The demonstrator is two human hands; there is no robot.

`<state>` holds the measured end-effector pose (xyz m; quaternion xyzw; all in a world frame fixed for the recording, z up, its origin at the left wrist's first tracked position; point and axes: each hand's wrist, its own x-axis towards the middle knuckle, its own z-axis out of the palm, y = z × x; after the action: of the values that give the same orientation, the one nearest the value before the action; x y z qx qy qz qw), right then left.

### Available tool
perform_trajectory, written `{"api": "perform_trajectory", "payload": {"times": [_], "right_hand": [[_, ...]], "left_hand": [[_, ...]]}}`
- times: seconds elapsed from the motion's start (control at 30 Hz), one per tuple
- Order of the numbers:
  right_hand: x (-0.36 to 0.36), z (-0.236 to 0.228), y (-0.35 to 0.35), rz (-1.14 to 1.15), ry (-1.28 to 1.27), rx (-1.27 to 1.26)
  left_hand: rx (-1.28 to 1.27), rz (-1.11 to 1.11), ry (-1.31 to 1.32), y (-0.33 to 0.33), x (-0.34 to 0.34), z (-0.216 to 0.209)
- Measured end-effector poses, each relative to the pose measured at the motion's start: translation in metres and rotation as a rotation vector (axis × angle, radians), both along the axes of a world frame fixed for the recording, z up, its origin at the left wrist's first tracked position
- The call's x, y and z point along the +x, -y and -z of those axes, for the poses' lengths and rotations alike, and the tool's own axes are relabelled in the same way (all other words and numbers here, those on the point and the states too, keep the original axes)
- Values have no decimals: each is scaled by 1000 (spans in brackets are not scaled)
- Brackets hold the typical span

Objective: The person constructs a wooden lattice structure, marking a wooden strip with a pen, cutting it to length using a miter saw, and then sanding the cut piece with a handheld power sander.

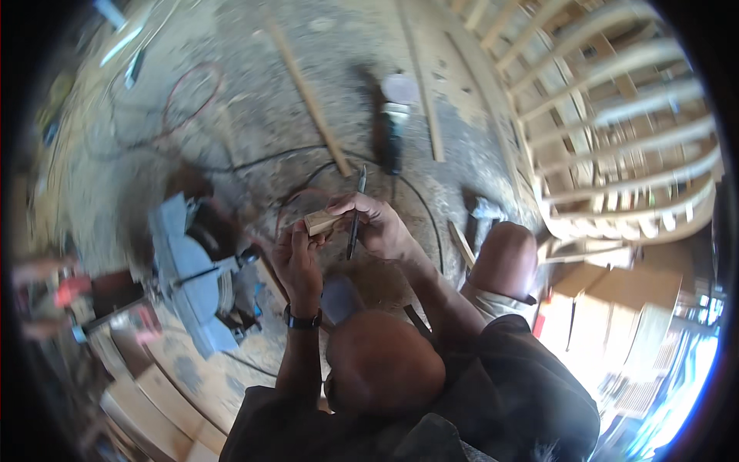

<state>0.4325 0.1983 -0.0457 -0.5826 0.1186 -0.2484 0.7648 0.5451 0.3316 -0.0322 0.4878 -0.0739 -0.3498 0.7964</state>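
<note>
My left hand (299,260) is closed round a small pale wood block (322,222), gripping it between thumb and fingers. A dark band circles that wrist. My right hand (376,225) has a slim dark pen-like tool (355,228) between its fingers, its grey tip pointing away from me. Its thumb and forefinger reach to the block's right end; whether they press on it I cannot tell. Both hands are close together, in front of my body and above the floor.
A blue-grey power saw (185,277) stands at left. An angle grinder (396,123) with a round disc lies ahead, near a long wood strip (308,92) and a dark cable (285,152). A curved slatted wooden frame (616,138) is at far right, above cardboard boxes (616,296).
</note>
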Motion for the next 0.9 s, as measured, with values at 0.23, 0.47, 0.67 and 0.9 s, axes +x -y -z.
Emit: {"api": "perform_trajectory", "payload": {"times": [0.23,0.47,0.67,0.9], "right_hand": [[-79,4,-1,436,-6,87],[-158,13,-2,856,19,305],[-173,-8,9,921,-22,205],[-191,-96,64,1072,-89,-371]], "left_hand": [[-161,284,-270,70,-55,57],[-26,573,0,117,-119,50],[-49,792,185,137,-146,26],[-166,788,15,164,-132,1]]}}
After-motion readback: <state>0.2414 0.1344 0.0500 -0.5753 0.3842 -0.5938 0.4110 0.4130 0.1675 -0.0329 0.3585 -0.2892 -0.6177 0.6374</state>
